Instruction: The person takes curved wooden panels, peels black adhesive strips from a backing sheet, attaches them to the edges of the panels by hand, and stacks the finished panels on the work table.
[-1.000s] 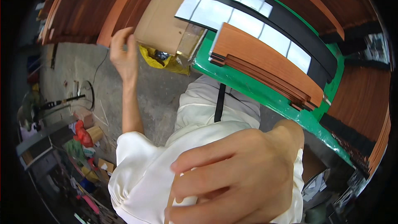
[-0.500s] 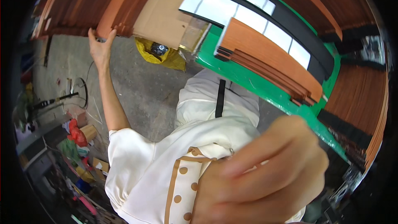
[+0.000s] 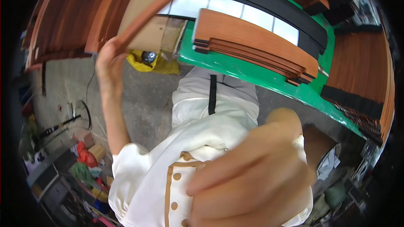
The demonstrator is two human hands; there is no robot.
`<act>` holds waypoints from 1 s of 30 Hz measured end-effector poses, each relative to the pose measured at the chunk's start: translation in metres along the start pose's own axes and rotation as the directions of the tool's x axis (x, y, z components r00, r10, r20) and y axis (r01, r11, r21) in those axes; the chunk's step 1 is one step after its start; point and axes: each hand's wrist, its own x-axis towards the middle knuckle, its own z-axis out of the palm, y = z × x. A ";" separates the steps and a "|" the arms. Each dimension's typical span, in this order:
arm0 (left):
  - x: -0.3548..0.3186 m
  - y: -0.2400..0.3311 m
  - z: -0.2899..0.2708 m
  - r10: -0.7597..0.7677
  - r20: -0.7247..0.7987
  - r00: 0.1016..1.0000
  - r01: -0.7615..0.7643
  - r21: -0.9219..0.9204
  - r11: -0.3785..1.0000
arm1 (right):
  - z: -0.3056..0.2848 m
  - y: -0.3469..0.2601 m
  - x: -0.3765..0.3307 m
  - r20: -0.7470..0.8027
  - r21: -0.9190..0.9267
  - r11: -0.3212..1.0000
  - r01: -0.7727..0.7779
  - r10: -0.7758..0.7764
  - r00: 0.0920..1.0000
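Observation:
At the upper left, my left hand [image 3: 110, 61] grips the near end of a long reddish-brown wooden slat [image 3: 158, 8]. The slat slants up and to the right past the top edge of the picture. Left of that hand lies a stack of similar slats [image 3: 71, 17]. Close to the camera at the lower right, my right hand [image 3: 252, 176] is smeared by motion in front of my white shirt; whether it holds anything is unclear. A short bundle of brown slats [image 3: 252, 33] with black ends rests on a green table [image 3: 235, 71], beside white panels [image 3: 223, 6] and black strips [image 3: 282, 6].
More brown slats with black ends [image 3: 357, 67] are stacked at the right. Below a cardboard sheet [image 3: 145, 29], a yellow bag [image 3: 164, 65] stands on the concrete floor. Assorted clutter with a red plastic bag [image 3: 86, 155] fills the lower left.
My left hand has lifted a slat at the left stack and now holds it by one end. My right hand has shifted slightly left and down. The view has turned a little.

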 end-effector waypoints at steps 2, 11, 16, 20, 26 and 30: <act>-0.001 -0.010 0.029 -0.062 0.199 0.978 0.062 0.007 0.998 | -0.030 0.009 0.006 0.183 -0.175 0.921 0.347 -0.316 0.931; 0.024 0.001 0.134 -0.312 0.572 0.759 -0.023 0.502 0.865 | -0.055 -0.009 -0.005 -0.010 -0.298 0.886 0.355 -0.375 0.927; 0.025 0.004 0.153 -0.240 0.594 0.768 -0.260 0.631 0.731 | -0.028 -0.026 -0.005 -0.351 0.116 0.991 -0.069 0.106 0.930; 0.031 -0.011 0.156 -0.041 0.740 0.671 -0.583 0.562 0.586 | -0.046 0.004 -0.008 -0.297 -0.206 0.935 0.289 -0.342 0.892; 0.031 0.000 0.154 -0.161 0.711 0.685 -0.355 0.518 0.778 | -0.046 -0.003 0.007 -0.245 -0.059 0.988 0.144 -0.154 0.957; 0.051 -0.005 0.142 -0.119 0.835 0.538 -0.492 0.425 0.760 | -0.069 -0.008 0.026 -0.177 0.000 0.982 -0.188 0.185 0.967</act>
